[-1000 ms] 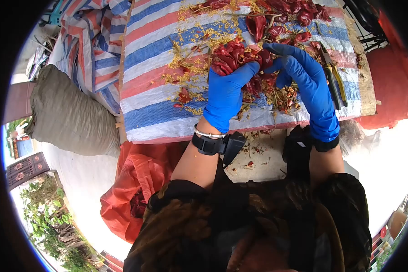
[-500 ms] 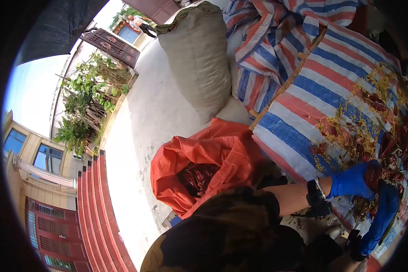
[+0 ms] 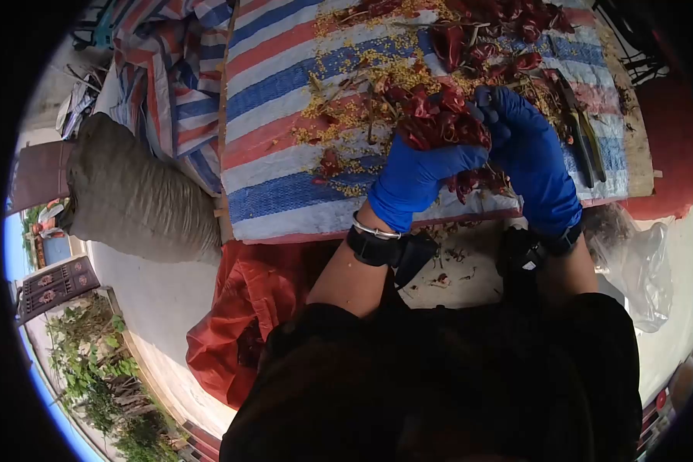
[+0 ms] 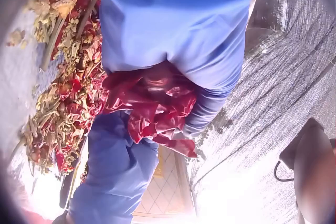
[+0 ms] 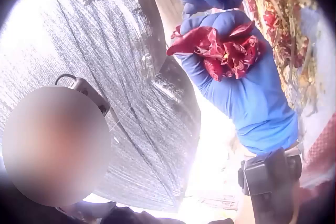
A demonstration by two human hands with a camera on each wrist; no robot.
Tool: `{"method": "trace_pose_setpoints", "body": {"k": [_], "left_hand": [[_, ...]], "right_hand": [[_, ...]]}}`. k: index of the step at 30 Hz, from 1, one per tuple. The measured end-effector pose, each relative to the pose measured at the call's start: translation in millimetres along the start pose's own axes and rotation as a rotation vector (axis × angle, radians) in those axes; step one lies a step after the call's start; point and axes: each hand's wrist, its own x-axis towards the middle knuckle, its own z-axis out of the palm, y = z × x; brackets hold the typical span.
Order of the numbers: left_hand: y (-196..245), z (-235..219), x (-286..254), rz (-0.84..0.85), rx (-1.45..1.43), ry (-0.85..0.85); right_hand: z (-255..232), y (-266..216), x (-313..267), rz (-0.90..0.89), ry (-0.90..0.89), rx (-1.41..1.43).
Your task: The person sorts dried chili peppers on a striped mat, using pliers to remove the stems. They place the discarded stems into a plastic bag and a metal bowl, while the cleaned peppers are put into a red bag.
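Several dried red chili peppers [image 3: 443, 129] sit bunched in the blue-gloved left hand [image 3: 422, 168], its fingers curled round them above the striped woven sheet [image 3: 266, 171]. Just beside it, the right hand [image 3: 523, 138] has bent fingers; whether they pinch anything cannot be told. Yellow seeds [image 3: 408, 75] lie scattered beyond, with a pliers-like tool [image 3: 583, 142] to the right.

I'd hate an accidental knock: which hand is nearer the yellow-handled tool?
Right. The right hand is just left of the yellow-handled tool; the left hand is farther left, holding red peppers.
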Motion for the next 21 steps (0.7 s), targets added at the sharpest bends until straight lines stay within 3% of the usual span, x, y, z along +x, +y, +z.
{"method": "trace_pose_setpoints", "body": {"k": [4, 8, 11, 15, 18, 21], "left_hand": [[-2, -9, 6, -0.006, -0.003, 0.059], [-1, -10, 10, 0.042, -0.03, 0.008], [-2, -9, 12, 0.085, 0.007, 0.036], [0, -10, 13, 0.077, 0.042, 0.038], [2, -5, 13, 0.092, 0.07, 0.09], [-3, -14, 12, 0.039, 0.041, 0.164]], "right_hand": [[0, -26, -2, -0.297, 0.016, -0.601], [-1, -32, -1, -0.451, 0.012, -0.821], [-4, -33, -2, -0.728, 0.009, -1.336], [3, -39, -5, -0.708, 0.013, -1.36], [14, -34, -10, -0.727, -0.148, -1.262], [14, -48, -13, -0.652, -0.11, -1.297]]}}
